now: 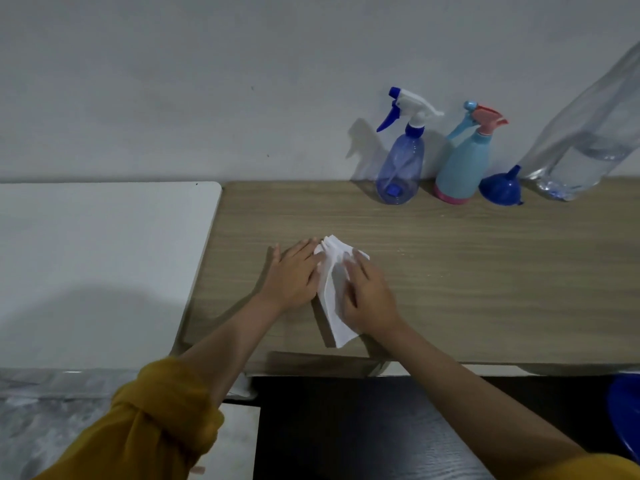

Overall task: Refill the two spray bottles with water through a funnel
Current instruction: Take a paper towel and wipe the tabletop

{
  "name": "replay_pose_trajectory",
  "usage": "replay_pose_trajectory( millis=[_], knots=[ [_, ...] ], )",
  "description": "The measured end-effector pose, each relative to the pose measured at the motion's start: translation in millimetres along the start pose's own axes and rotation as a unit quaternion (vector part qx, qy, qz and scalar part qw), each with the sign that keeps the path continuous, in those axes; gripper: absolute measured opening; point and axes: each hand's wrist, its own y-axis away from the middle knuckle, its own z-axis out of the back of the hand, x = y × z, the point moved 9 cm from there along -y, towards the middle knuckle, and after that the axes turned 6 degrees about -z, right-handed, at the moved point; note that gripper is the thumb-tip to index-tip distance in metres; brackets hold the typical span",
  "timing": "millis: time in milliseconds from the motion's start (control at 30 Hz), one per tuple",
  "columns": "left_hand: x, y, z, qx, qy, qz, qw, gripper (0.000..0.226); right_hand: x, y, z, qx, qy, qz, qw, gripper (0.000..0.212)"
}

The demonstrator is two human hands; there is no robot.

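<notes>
table [450, 271]: wood-grain top, matt, smooth, light brown
white top [104, 254] at 9 o'clock: smooth, matt, looks like laminate
wall [207, 81]: painted, matt, a few small specks
blue spray bottle [400, 168] at 1 o'clock: clear tinted plastic, glossy; trigger head of opaque white and blue plastic
teal spray bottle [462, 168]: opaque plastic, soft sheen, with pink base and pink trigger part
funnel [502, 188]: blue plastic, glossy
large bottle [585, 150] at 2 o'clock: clear thin plastic, shiny
tissue [334, 296] at centre: white paper, soft, creased, matt
sleeve [162, 420] at 7 o'clock: mustard cloth, matt, wrinkled
</notes>
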Motion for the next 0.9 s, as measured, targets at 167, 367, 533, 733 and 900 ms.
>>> replay_pose_trajectory(
  millis=[167,367,533,733,900],
  knots=[
    [-2.4,-10.8,9.3,-0.018,0.051,-0.005,0.999,0.042,10.0,7.1,21.5,-0.068,-0.058,-0.036,0.995,0.052],
    [-6.3,-16.8,-8.0,0.092,-0.005,-0.056,0.994,0.047,-2.4,18.7,-36.7,0.090,0.110,-0.128,0.982,0.082],
    [-6.8,-17.9,-14.6,0.112,-0.080,-0.086,0.987,0.052,-16.3,14.2,-38.3,0.095,0.147,-0.144,0.974,0.080],
    [-11.1,-28.3,-27.0,0.113,-0.087,-0.071,0.987,0.055,-38.1,-2.6,-23.5,0.136,0.172,-0.094,0.971,0.078],
    [-29.5,-38.9,-33.6,0.100,-0.075,-0.042,0.991,0.056,-61.1,-12.0,-7.7,0.161,0.185,-0.051,0.968,0.079]
  ],
)
